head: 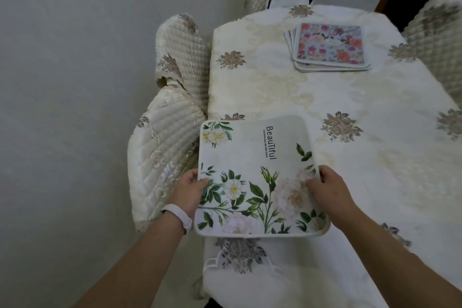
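Both hands, left (191,189) and right (330,186), pinch the side edges of the floral placemat (255,177) at the near left of the bench (375,182). Its left edge overhangs; let go unevenly, it could slide off toward the quilted chair (160,157).

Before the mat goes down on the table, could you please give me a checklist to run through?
1. Left grip on the floral mat: ok, its thumb lies on top of the mat's left edge.
2. Right grip on the mat: ok, it holds the right edge.
3. Mat flat, print up: ok, no fold shows.
4. Lettering facing the person: not ok, the word reads sideways.
5. Tablecloth bare under the mat: cannot tell, the mat hides it.
6. Stack of pink mats out of the way: ok, it lies apart at the far side.
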Tool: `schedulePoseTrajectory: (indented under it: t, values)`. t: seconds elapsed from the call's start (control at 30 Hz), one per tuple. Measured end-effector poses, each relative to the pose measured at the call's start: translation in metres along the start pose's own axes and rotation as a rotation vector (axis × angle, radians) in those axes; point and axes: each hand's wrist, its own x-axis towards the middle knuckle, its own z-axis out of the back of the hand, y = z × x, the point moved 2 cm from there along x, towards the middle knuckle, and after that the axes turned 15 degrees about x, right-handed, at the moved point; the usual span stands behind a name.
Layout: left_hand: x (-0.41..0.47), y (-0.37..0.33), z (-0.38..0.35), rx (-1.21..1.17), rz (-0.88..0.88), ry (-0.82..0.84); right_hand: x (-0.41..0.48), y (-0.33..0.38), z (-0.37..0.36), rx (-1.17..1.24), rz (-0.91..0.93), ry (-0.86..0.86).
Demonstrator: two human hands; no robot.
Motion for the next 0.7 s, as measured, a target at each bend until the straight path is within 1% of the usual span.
schedulePoseTrajectory:
  t: [0.13,0.3,0.43,0.63,0.7]
  values:
    - [0.027,-0.003,-0.011,0.015,0.024,0.015,0.02,-0.002,-0.005,-0.048,-0.024,-0.054]
    - [0.06,-0.011,-0.026,0.035,0.048,0.039,0.051,-0.002,-0.01,-0.153,0.003,-0.093]
    - [0.086,-0.018,-0.041,0.08,0.047,0.043,0.081,-0.004,-0.013,-0.159,-0.011,-0.115]
    - [0.113,-0.022,-0.049,0.202,0.028,0.022,0.112,-0.01,-0.023,-0.203,-0.03,-0.079]
    - [0.118,-0.017,-0.047,0.243,0.048,0.011,0.118,-0.013,-0.024,-0.242,-0.029,-0.073]
